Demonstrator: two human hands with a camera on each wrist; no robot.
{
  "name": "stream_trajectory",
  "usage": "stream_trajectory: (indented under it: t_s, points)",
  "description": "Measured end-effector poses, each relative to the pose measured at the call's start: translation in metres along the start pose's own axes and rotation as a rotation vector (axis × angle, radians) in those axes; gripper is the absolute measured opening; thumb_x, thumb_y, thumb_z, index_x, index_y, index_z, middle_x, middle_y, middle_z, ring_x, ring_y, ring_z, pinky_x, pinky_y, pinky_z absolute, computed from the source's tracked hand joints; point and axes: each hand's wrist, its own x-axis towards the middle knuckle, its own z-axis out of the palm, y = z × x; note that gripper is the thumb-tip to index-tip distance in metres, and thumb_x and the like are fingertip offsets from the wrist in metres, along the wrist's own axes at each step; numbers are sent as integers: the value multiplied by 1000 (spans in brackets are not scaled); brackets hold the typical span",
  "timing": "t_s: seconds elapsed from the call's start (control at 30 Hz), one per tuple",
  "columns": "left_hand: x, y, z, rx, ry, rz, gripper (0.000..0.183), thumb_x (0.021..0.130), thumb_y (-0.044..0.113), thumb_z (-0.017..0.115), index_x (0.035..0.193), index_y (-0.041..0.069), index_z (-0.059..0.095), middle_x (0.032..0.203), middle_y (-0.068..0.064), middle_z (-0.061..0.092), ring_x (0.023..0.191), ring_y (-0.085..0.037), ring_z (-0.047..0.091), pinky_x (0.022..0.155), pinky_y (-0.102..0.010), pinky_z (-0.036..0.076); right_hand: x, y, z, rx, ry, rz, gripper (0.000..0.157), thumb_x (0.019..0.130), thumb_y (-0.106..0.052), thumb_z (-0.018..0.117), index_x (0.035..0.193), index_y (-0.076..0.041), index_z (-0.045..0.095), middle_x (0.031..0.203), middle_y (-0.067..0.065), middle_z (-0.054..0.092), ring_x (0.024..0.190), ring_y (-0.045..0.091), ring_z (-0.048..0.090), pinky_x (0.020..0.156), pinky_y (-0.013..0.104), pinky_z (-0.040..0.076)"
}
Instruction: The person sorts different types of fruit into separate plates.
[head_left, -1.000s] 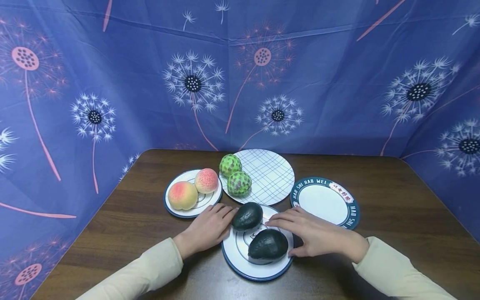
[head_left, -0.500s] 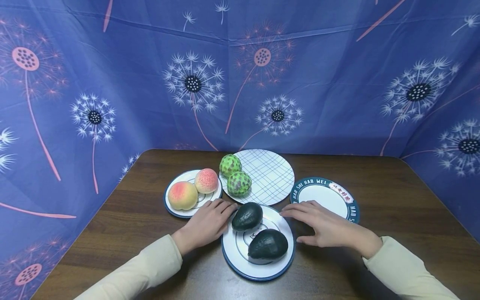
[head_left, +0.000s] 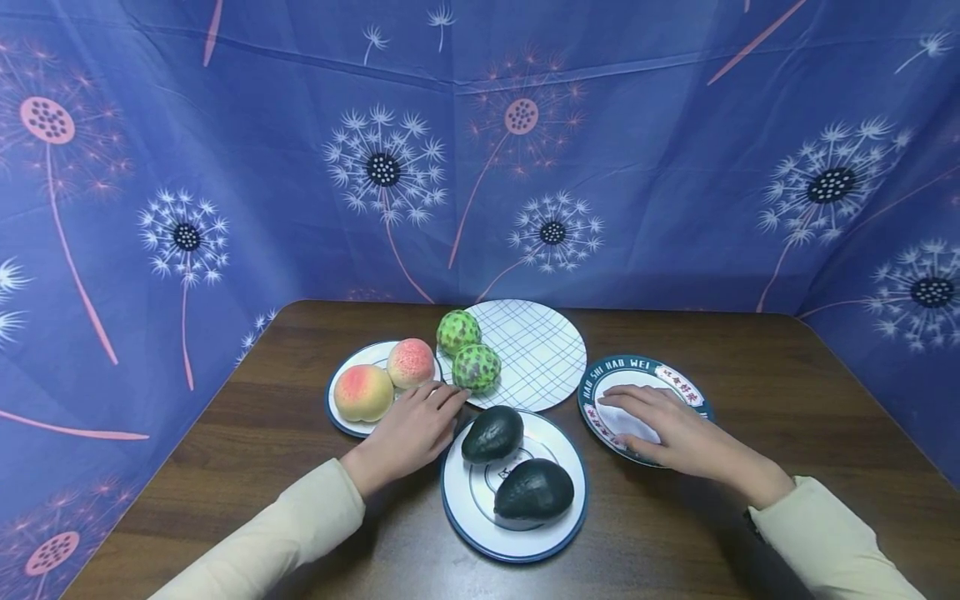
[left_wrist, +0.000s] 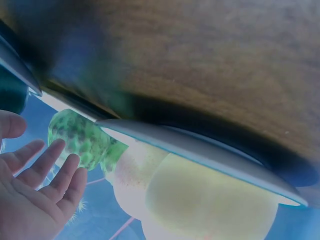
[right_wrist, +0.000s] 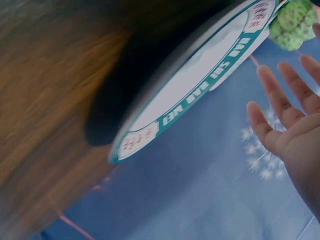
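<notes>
Two dark green avocados (head_left: pixel 493 434) (head_left: pixel 534 489) lie on a blue-rimmed white plate (head_left: pixel 480 533) near the table's front. My left hand (head_left: pixel 411 435) hovers between that plate and the peach plate, fingers loosely extended and holding nothing; the left wrist view shows the same hand (left_wrist: pixel 35 195) with its fingers spread. Over the green-rimmed plate (head_left: pixel 611 367) on the right is my right hand (head_left: pixel 678 437), its fingers apart and nothing in them. In the right wrist view this hand (right_wrist: pixel 295 120) stays clear of the plate surface.
Two peaches (head_left: pixel 363 392) (head_left: pixel 411 362) sit on a small plate (head_left: pixel 337 417) at the left. A checked white plate (head_left: pixel 536 354) at the back carries two green mottled round fruits (head_left: pixel 458 332) (head_left: pixel 476 368) on its left side. A patterned blue cloth (head_left: pixel 645 167) hangs behind the table.
My right hand has moved right, away from beside the larger avocado, to over the green-rimmed plate. My left hand has shifted slightly back toward the checked plate. The avocados have stayed put.
</notes>
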Motion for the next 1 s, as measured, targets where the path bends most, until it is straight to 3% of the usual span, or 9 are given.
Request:
stream_trajectory:
  t_s: [0.23, 0.57, 0.8, 1.0]
  points:
    - [10, 1, -3, 29, 76, 13, 49, 84, 26, 62, 130, 13, 48, 124, -5, 56, 114, -21, 51, 101, -39, 40, -9, 18, -2, -59, 41, 128, 48, 80, -23, 68, 125, -12, 52, 127, 11, 54, 121, 33, 43, 96, 59, 31]
    - [27, 2, -12, 14, 130, -3, 52, 82, 25, 64, 130, 14, 46, 126, -4, 54, 116, -22, 50, 101, -38, 41, -26, 45, -6, -152, 142, 165, 45, 80, -20, 67, 121, -7, 53, 122, 18, 53, 112, 38, 47, 85, 62, 35]
    - [39, -2, -12, 41, 181, -3, 51, 82, 23, 65, 128, 12, 48, 125, -7, 54, 114, -24, 51, 96, -38, 45, -34, 61, -8, -204, 103, 314, 51, 81, -25, 65, 124, -2, 50, 124, 25, 49, 109, 46, 46, 81, 66, 34]
    - [47, -6, -12, 33, 177, -24, 47, 84, 23, 61, 128, 12, 47, 127, -9, 52, 116, -26, 50, 97, -39, 44, -38, 67, -8, -212, 36, 407, 53, 83, -24, 61, 127, 0, 46, 126, 29, 45, 110, 50, 43, 82, 69, 32]
